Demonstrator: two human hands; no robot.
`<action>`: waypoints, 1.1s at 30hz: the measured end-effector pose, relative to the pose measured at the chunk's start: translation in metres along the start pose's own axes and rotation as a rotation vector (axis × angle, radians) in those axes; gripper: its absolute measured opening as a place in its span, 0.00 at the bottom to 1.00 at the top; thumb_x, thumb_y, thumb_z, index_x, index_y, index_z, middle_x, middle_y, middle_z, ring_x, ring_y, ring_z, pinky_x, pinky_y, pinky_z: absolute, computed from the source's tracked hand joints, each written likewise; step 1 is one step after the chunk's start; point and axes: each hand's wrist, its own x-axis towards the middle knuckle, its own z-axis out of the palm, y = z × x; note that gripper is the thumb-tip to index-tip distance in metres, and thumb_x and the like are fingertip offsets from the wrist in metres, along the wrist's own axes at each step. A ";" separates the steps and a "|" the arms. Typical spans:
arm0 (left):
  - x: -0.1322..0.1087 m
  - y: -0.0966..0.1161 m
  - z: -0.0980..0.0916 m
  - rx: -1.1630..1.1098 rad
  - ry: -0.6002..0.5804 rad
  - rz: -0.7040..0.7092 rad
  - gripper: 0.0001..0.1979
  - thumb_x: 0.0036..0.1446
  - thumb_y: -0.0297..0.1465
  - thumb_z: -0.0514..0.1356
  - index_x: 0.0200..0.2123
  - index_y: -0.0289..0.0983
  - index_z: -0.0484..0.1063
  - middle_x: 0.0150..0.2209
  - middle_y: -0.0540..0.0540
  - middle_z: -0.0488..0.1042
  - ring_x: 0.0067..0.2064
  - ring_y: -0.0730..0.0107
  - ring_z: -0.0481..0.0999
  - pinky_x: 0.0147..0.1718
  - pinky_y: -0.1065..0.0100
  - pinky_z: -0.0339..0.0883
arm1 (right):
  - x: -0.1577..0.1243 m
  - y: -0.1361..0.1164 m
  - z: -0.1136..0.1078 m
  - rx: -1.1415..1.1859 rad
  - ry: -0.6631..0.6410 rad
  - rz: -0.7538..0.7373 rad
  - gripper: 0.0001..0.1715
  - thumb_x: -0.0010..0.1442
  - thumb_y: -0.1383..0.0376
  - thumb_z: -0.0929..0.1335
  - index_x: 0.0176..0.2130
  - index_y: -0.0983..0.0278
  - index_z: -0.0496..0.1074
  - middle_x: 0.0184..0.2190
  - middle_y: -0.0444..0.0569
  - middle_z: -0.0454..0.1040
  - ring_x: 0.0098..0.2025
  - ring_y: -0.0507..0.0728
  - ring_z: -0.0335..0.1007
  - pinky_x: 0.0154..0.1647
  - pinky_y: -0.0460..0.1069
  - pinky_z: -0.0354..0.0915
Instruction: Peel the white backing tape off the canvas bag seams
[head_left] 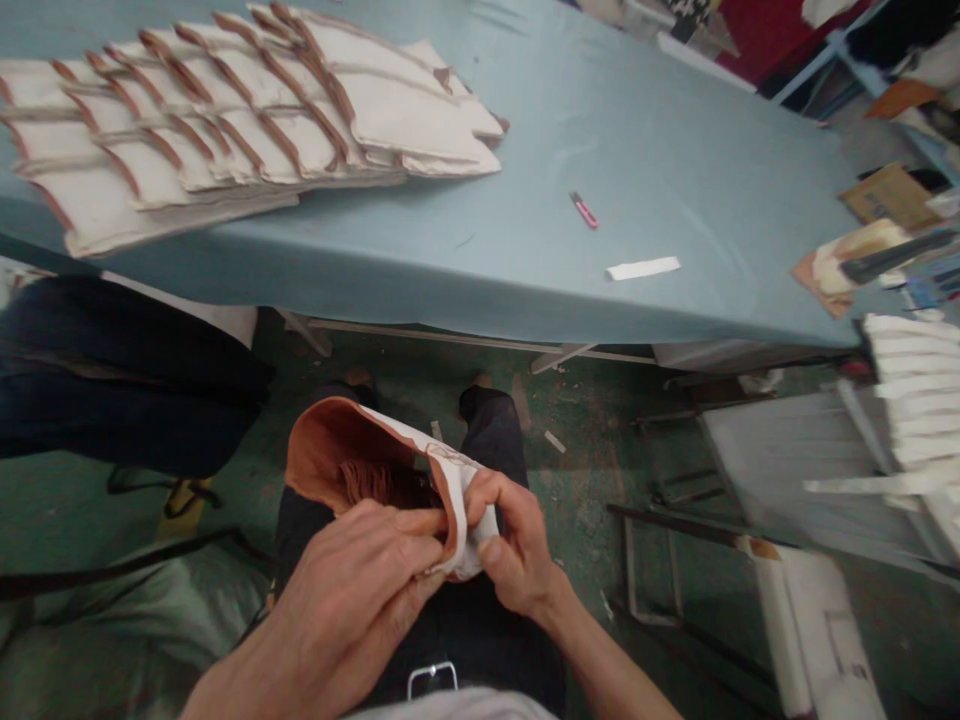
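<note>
1. Head view: left hand [360, 565] was clamped on the near rim of a white-and-brown fabric piece [337, 435], fingers over the edge at the mouth.
2. Right hand [517, 540] pinched the same piece by its white outer side, thumb and fingers together on the cloth.
3. Piece sat above the lap, clear of the table, mouth open, brown lining showing with some gathered folds inside.
4. Status: my read, mid-handling. White outside and brown inside were already joined as one body; thin loops near the rim [450, 455] looked like loose thread. Remaining work on it: couldn't tell.
5. Table [525, 255] ahead: overlapping stack of similar white pieces [247, 130], brown edges showing. Finished or waiting, couldn't tell.
6. Pink-handled snips [584, 210] and white strip [643, 268] lay right of the stack, in neither hand.
</note>
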 end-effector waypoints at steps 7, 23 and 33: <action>-0.011 0.008 0.019 -0.061 -0.043 0.011 0.13 0.73 0.23 0.50 0.44 0.41 0.73 0.52 0.41 0.86 0.48 0.64 0.86 0.48 0.64 0.75 | 0.003 -0.010 -0.029 -0.111 0.139 -0.063 0.23 0.73 0.45 0.64 0.42 0.61 0.73 0.34 0.50 0.77 0.37 0.59 0.75 0.39 0.54 0.70; 0.111 0.045 0.017 0.222 -0.085 0.099 0.11 0.70 0.35 0.56 0.34 0.39 0.71 0.28 0.46 0.79 0.28 0.55 0.81 0.27 0.59 0.73 | 0.071 -0.053 -0.080 -0.541 -0.135 -0.447 0.41 0.75 0.38 0.54 0.46 0.62 0.81 0.31 0.53 0.84 0.31 0.61 0.84 0.31 0.54 0.77; 0.126 0.065 0.058 0.187 0.148 0.202 0.07 0.65 0.28 0.57 0.33 0.39 0.70 0.29 0.47 0.76 0.30 0.58 0.78 0.34 0.55 0.73 | 0.039 -0.044 -0.108 -0.638 0.201 -0.279 0.46 0.71 0.32 0.53 0.30 0.61 0.76 0.22 0.49 0.76 0.22 0.58 0.73 0.25 0.53 0.68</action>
